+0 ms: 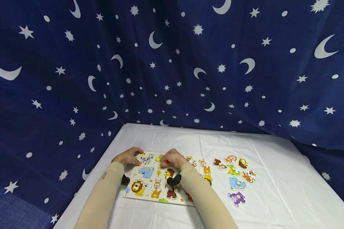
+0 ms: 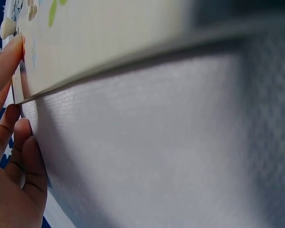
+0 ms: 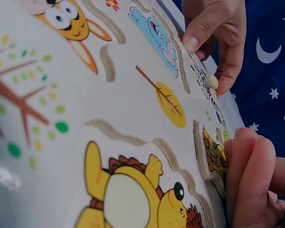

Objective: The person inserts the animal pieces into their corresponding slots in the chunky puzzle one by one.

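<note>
A wooden animal puzzle board lies on the table, with printed recesses for an elephant, lion, kangaroo and others. My left hand grips its upper left edge; in the left wrist view the thumb lies on top and the other fingers are at the edge. Beside it, the zebra piece with a pale knob is on the board. My right hand pinches the giraffe piece at the giraffe recess; the fingers hide its knob. Whether the piece lies flush I cannot tell.
Right of the board, several loose knobbed pieces lie on the white cloth, among them a green crocodile, a blue elephant and a purple hippo. A dark blue curtain with moons and stars hangs behind and at the sides.
</note>
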Demonstrator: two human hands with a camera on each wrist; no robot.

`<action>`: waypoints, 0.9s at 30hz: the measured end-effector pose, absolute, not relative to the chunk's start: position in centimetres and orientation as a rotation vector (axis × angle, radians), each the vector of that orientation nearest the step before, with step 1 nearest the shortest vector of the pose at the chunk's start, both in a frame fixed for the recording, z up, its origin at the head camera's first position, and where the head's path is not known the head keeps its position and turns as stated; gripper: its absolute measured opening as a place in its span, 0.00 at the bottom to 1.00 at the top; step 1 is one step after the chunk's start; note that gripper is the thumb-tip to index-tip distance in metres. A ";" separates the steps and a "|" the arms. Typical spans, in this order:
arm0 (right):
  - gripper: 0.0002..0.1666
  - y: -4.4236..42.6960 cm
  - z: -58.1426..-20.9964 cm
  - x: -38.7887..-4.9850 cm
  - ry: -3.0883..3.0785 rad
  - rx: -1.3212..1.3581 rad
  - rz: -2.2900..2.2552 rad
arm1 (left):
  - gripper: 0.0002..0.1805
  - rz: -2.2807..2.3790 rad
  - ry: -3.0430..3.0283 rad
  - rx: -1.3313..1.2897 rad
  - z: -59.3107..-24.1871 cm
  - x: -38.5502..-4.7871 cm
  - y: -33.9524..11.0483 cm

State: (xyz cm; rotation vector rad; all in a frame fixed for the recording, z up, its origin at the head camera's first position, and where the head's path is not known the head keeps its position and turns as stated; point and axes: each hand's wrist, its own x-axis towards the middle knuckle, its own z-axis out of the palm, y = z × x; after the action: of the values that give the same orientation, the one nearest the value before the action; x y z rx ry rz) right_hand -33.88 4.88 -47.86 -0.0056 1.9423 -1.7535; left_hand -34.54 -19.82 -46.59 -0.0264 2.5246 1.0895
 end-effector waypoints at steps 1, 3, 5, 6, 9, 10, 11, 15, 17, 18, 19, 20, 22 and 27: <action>0.06 4.8 -47.9 -33.9 1.943 -0.006 -1.754 | 0.28 1.093 2.524 -0.029 -46.7 -34.6 -19.8; 0.06 4.8 -48.0 -33.8 1.944 -0.008 -1.754 | 0.28 1.094 2.525 -0.017 -46.8 -34.6 -19.8; 0.06 4.7 -48.0 -33.8 1.944 -0.005 -1.754 | 0.28 1.098 2.527 -0.022 -46.9 -34.6 -19.9; 0.05 4.7 -48.0 -33.8 1.944 -0.001 -1.758 | 0.28 1.100 2.528 -0.021 -46.9 -34.6 -19.9; 0.05 4.7 -47.9 -33.8 1.948 0.003 -1.764 | 0.29 1.099 2.531 -0.015 -46.7 -34.4 -19.8; 0.05 4.7 -47.8 -33.8 1.951 0.003 -1.764 | 0.29 1.099 2.533 -0.012 -46.6 -34.4 -19.8; 0.05 4.7 -47.8 -33.8 1.950 0.002 -1.766 | 0.29 1.098 2.534 0.001 -46.6 -34.4 -19.8; 0.05 4.8 -47.8 -33.8 1.958 -0.006 -1.762 | 0.29 1.107 2.532 0.036 -46.3 -34.6 -19.7; 0.05 4.8 -47.8 -33.8 1.963 -0.010 -1.767 | 0.29 1.110 2.527 0.048 -46.3 -34.7 -19.6; 0.06 4.8 -47.8 -33.8 1.965 -0.007 -1.767 | 0.29 1.112 2.526 0.047 -46.3 -34.7 -19.6; 0.06 4.8 -47.8 -33.9 1.965 -0.006 -1.768 | 0.29 1.112 2.527 0.049 -46.3 -34.7 -19.6; 0.06 4.8 -47.8 -33.9 1.966 -0.005 -1.770 | 0.29 1.111 2.528 0.049 -46.2 -34.7 -19.5; 0.06 4.8 -47.9 -33.8 1.971 -0.010 -1.769 | 0.29 1.103 2.530 0.049 -46.3 -34.7 -19.5; 0.05 4.6 -48.0 -33.6 1.966 -0.010 -1.774 | 0.29 1.059 2.546 0.031 -46.5 -34.6 -19.7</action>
State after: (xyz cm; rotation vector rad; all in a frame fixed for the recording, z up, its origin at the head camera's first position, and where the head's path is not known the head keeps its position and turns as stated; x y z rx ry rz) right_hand -33.58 4.64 -48.00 -0.0099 1.9660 -1.7742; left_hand -34.58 -19.70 -46.45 0.0305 2.5457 1.0585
